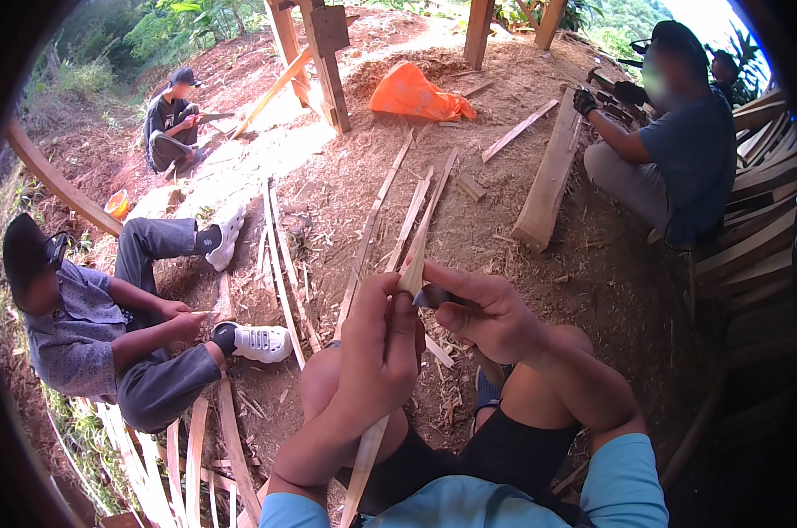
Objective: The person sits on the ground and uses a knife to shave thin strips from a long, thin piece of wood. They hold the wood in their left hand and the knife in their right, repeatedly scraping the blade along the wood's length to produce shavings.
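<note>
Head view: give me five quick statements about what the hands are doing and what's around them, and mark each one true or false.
1. The left hand holds a pale strip. True.
2. The right hand is empty. False: it holds a dark tool.
3. The orange sheet hangs above the ground. False: it lies on it.
4. The thick beam is to the right of the orange sheet in the picture. True.
5. The nearest person on the left wears black shoes. False: they are white.
</note>
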### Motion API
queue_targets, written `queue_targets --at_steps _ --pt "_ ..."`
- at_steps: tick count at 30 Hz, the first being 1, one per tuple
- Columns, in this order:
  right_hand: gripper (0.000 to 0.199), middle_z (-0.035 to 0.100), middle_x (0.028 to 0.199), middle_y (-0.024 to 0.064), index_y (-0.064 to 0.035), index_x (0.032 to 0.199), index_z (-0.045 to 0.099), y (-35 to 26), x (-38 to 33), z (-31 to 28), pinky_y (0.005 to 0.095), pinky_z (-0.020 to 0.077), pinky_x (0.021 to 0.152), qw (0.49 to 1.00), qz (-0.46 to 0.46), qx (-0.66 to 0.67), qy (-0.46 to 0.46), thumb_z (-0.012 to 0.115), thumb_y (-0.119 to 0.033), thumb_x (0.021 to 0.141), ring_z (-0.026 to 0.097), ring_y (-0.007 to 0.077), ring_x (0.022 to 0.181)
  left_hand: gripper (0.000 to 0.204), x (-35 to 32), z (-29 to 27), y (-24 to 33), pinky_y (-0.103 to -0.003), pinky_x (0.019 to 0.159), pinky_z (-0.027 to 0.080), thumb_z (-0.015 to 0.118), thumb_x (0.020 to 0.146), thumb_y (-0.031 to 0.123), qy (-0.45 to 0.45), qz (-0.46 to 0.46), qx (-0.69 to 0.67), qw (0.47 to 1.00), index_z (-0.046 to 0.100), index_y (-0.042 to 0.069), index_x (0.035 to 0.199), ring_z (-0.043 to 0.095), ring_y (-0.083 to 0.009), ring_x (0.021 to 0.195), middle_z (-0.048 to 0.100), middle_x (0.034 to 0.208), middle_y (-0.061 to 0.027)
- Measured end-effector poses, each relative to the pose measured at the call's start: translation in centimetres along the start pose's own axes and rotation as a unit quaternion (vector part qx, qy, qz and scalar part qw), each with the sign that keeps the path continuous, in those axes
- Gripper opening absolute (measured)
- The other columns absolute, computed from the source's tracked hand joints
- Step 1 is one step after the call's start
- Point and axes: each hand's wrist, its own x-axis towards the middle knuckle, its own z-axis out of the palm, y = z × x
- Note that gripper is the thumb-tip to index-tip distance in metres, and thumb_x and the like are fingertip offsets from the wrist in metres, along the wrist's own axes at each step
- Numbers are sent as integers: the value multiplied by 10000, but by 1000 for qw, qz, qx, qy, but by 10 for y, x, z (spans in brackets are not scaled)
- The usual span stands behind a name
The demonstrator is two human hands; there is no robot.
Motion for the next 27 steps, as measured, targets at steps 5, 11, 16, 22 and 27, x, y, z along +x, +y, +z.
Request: queue_targets --at_steps 5,11,16,22,27 --pt "482 600 1048 39 -65 1371 431 7 4 -5 239 448 833 991 -83 -108 9 526 27 907 553 90 972 165 1 -3 3 -182 341 283 378 987 148 -25 -79 -106 991 459 32 1071 398 -45 409 444 577 8" --pt "394 550 929 -10 -63 1277 469 -22 6 -23 204 438 751 993 76 -80 35 573 -27 898 502 41 836 164 8 -12 8 -188 374 348 400 994 203 -24 -165 -219 961 456 49 985 442 -53 452 483 610 -7" --pt "252 543 952 10 -61 1136 502 -18 4 -13 205 445 723 992 51 -91 72 587 -60 899 508 41 809 178 8 -14 3 -190 365 338 409 992 214 -39 -152 -212 965 467 52 1040 423 -51 427 478 598 1" --pt "229 519 900 32 -53 1045 527 -14 3 -2 237 444 656 975 -64 -195 84 649 -78 854 525 78 757 196 8 -9 8 -192 345 317 404 990 186 -31 -162 -190 968 468 45 1111 402 -52 397 467 574 8" --pt "263 522 887 78 -45 1020 561 -10 10 -4 280 458 630 922 -186 -321 110 694 -52 793 565 165 733 190 8 -9 4 -189 339 305 393 986 158 -50 -140 -184 972 471 31 1104 394 -51 384 458 555 11"
